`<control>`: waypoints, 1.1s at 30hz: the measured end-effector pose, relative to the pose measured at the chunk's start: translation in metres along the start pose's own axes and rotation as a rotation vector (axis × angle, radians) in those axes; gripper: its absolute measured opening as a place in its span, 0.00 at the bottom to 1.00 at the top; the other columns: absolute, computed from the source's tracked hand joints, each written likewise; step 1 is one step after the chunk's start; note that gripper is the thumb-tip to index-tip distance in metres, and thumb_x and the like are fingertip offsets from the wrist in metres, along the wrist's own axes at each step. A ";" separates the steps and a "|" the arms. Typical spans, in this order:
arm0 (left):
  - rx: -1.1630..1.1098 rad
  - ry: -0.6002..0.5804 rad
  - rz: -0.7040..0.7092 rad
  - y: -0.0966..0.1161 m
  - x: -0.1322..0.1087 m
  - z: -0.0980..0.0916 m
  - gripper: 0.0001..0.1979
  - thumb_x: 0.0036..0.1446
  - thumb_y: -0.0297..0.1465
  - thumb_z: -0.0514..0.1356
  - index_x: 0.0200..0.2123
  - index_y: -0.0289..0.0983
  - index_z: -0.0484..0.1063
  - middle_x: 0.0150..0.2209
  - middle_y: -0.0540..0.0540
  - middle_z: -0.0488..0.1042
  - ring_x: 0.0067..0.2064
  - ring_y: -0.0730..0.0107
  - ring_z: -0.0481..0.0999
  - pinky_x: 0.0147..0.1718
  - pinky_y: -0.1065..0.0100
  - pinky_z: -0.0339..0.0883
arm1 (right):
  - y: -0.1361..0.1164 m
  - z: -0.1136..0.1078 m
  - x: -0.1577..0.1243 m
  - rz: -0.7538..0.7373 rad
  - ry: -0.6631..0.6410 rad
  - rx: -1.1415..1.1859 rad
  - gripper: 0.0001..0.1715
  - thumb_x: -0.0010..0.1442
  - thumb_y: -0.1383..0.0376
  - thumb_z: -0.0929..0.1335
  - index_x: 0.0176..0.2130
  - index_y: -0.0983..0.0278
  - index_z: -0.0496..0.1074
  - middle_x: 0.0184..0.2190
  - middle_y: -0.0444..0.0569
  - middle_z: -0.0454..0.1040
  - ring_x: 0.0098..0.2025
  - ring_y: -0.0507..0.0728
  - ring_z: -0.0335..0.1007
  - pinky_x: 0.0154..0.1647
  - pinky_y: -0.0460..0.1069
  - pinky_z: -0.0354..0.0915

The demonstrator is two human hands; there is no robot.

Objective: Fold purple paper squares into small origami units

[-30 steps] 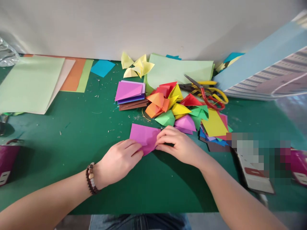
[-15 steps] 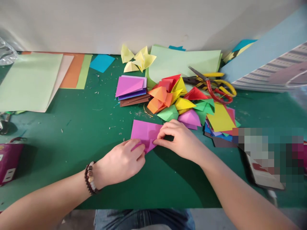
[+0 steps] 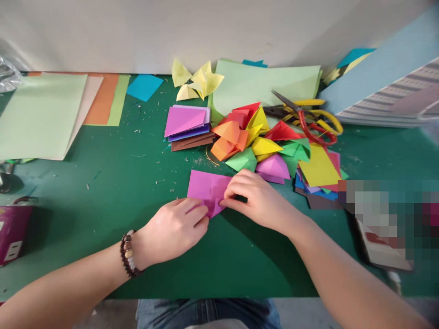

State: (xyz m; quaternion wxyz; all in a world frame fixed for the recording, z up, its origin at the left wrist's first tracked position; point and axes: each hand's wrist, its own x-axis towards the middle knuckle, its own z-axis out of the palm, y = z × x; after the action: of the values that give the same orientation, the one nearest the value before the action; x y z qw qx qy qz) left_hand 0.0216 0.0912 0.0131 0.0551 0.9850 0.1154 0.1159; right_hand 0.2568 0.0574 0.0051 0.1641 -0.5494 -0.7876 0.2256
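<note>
**Pixelated Patch [image 3: 387,214] Hiding Things at Right Side**

Covering the upper part of a white and red card [image 3: 380,249], and making the objects beneath impossible to tell. Hiding the middle of the purple paper [image 3: 204,185] under the left hand [image 3: 173,233] and the right hand [image 3: 259,201]. Cutting off the magenta box [image 3: 12,233] at the left edge and the printed board stack [image 3: 394,98] at the right edge. Showing tiny scraps [image 3: 144,132], too small to tell.

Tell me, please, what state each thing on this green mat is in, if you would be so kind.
Left hand, holding the paper's lower corner
Right hand, pinching the paper's right side
Folded purple paper, held between both hands
Folded paper pieces, heaped together
Purple paper stack, lying flat
Red-handled scissors, lying untouched
</note>
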 end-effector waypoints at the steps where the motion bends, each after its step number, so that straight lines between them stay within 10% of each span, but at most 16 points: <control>1: 0.014 -0.004 0.009 0.000 0.000 0.000 0.11 0.64 0.23 0.51 0.40 0.34 0.74 0.40 0.43 0.76 0.46 0.64 0.75 0.40 0.65 0.75 | 0.001 0.000 0.000 -0.008 -0.011 0.012 0.13 0.63 0.60 0.67 0.28 0.62 0.70 0.30 0.47 0.73 0.39 0.57 0.63 0.42 0.52 0.61; 23: 0.071 0.034 0.050 0.002 0.001 0.002 0.11 0.63 0.22 0.52 0.37 0.33 0.74 0.41 0.44 0.76 0.44 0.65 0.76 0.38 0.66 0.74 | -0.009 0.009 0.004 0.061 0.048 -0.137 0.12 0.60 0.64 0.68 0.26 0.62 0.65 0.27 0.47 0.69 0.36 0.58 0.61 0.38 0.53 0.59; 33: 0.039 -0.023 -0.003 0.001 0.002 0.002 0.16 0.66 0.25 0.48 0.53 0.33 0.68 0.49 0.41 0.74 0.47 0.66 0.75 0.39 0.66 0.74 | -0.008 0.010 0.004 0.067 0.065 -0.142 0.13 0.60 0.63 0.68 0.26 0.61 0.66 0.27 0.48 0.69 0.36 0.59 0.62 0.37 0.53 0.60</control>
State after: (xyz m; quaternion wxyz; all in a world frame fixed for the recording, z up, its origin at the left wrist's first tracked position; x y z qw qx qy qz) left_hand 0.0244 0.0906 0.0123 0.0376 0.9870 0.1186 0.1020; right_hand 0.2434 0.0572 0.0010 0.1424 -0.5929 -0.7770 0.1566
